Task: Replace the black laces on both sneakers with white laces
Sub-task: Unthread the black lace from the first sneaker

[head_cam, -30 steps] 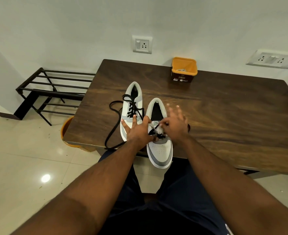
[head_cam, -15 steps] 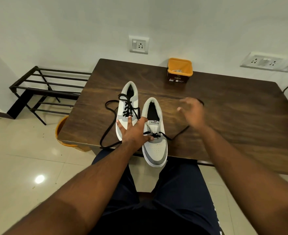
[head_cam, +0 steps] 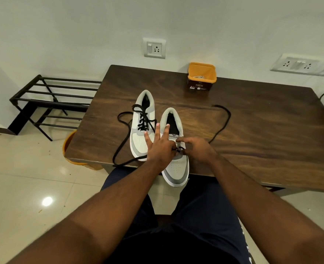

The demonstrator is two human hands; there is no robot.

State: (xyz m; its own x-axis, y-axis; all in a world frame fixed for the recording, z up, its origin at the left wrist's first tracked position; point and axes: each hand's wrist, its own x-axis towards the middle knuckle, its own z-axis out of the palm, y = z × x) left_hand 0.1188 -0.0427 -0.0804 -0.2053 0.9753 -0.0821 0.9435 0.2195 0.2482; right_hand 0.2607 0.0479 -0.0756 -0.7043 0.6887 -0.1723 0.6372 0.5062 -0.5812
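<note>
Fingertips [head_cam: 178, 139] of the right hand [head_cam: 197, 150] are curled down onto the near lace rows of the right sneaker [head_cam: 174, 149], where a crossing of black lace [head_cam: 222, 122] appears to be pinched; the exact contact is partly hidden by the knuckles. The left hand [head_cam: 160, 147] is laid flat with its fingers spread: two are stretched over the tongue of the right sneaker, and one reaches across onto the toe of the left sneaker [head_cam: 141, 130], so both shoes are steadied against the table [head_cam: 262, 149].

The lace is judged to be light, limp and slightly grippy, so it should be taken close to an eyelet and drawn out along its length, not jerked sideways. The shoe itself looks light and likely to slide on the smooth wood, hence the pressing hand.

On the right sneaker only the nearest rows are threaded, and a long freed run of lace loops far and right over the tabletop. The left sneaker is laced throughout, its loose ends trailing left and toward the near table edge. At the far edge an orange tub [head_cam: 201, 76] is set, with something pale inside, possibly the white laces.
</note>
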